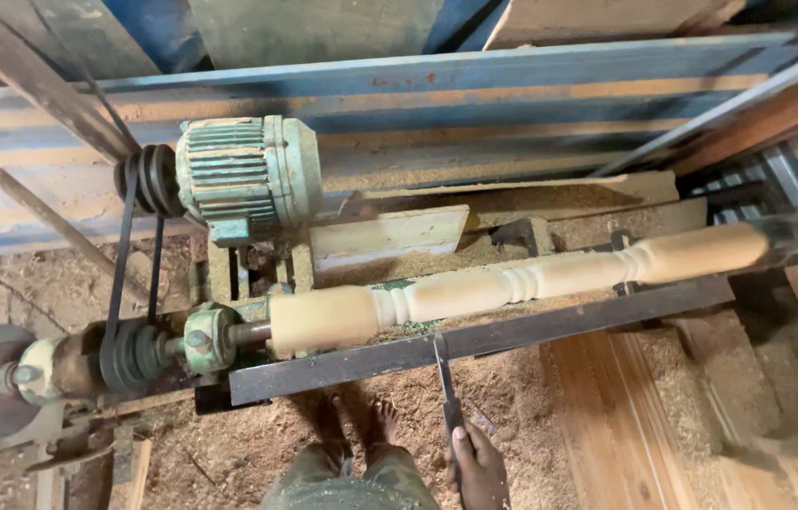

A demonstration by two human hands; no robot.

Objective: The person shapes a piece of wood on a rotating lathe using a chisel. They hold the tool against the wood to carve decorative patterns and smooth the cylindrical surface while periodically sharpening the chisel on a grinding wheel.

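Mostly pale, ringed spindle [522, 281] between centres.

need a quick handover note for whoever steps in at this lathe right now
Right hand: gripping the chisel, whose blade rests on the dark tool rest bar.
Left hand: not in view.
Wooden spindle: mounted between the lathe's ends, beside the green motor.
Done: beads and coves already cut along the middle.
Left: the thick left end looks plain; sawdust covers the floor.

Soft daylight, mild shadows, slight edge distortion.
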